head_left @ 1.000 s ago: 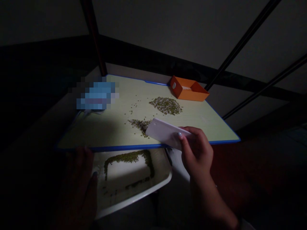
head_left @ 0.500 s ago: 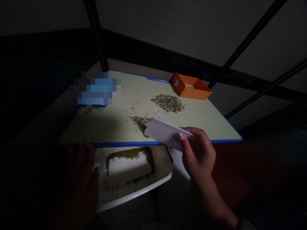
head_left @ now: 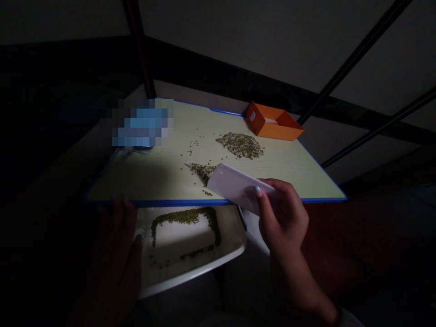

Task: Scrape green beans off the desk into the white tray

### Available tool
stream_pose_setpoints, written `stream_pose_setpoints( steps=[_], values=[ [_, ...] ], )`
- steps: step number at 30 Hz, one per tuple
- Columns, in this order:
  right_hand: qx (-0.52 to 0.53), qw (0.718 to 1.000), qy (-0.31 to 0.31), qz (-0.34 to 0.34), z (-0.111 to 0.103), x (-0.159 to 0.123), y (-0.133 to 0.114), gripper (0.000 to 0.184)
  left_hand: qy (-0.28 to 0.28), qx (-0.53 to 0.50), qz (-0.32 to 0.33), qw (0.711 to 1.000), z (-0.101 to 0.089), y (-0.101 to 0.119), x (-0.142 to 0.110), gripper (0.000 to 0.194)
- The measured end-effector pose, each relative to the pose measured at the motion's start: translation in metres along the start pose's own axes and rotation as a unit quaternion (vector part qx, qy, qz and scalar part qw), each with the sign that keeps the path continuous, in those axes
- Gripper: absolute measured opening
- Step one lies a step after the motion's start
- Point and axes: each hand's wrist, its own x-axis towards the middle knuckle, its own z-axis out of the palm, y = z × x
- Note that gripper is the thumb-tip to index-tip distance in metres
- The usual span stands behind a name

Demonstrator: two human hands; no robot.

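Note:
My right hand [head_left: 282, 218] pinches a white flat scraper [head_left: 235, 186] whose far edge rests on the pale green board [head_left: 153, 177] against a small heap of green beans [head_left: 200, 170]. A larger pile of green beans [head_left: 240, 145] lies further back. My left hand [head_left: 117, 259], in deep shadow, holds the left rim of a white tray [head_left: 204, 259] just below the board's blue front edge. The tray carries green beans along its inner border.
An orange open box [head_left: 272, 123] sits at the board's far right corner. A blurred blue object [head_left: 141, 125] lies at the board's left. Dark metal bars [head_left: 354, 50] cross behind on the right, and a dark post [head_left: 138, 45] stands behind the board.
The scraper has shifted slightly away from me and to the right along the bean heap. The view has drifted a little; the left hand and tray stay where they were.

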Motion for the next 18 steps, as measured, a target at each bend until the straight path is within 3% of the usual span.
stream_pose_setpoints(
  steps=[10, 18],
  values=[
    [0.009, 0.999, 0.046, 0.016, 0.0010, 0.0032, 0.0019, 0.010, 0.000, -0.012, -0.009, 1.000, -0.0012, 0.0026, -0.0003, 0.065],
    [0.013, 0.999, 0.024, 0.017, 0.0054, 0.0022, 0.0004, 0.009, -0.007, -0.002, -0.009, 1.000, -0.0007, 0.0026, 0.0009, 0.065]
  ],
)
